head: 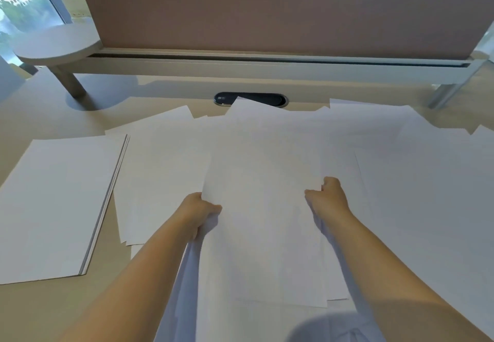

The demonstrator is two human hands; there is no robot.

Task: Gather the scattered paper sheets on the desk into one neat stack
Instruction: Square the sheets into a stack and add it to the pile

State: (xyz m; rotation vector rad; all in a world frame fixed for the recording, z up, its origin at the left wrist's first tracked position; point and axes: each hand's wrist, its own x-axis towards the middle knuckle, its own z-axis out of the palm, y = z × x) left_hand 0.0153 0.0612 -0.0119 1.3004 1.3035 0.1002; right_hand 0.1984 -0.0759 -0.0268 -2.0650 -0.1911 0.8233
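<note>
Held sheet [263, 208] at ctr of counter [48, 312], lying over loose scattered sheets [417, 181] that fan out to 12, 2, 3 o'clock. Left hand [199, 212] clamped on sheet's left edge, thumb on top; right hand [330, 198] pinching right edge. Neat stack [57, 202] at 9 o'clock, apart from the mess. Black cable grommet [251, 99] at 12, partly under paper corner. Pink divider panel [267, 7] behind.

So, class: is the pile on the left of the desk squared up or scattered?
Squared up: the left pile shows aligned edges, lying apart from the loose sheets.
</note>
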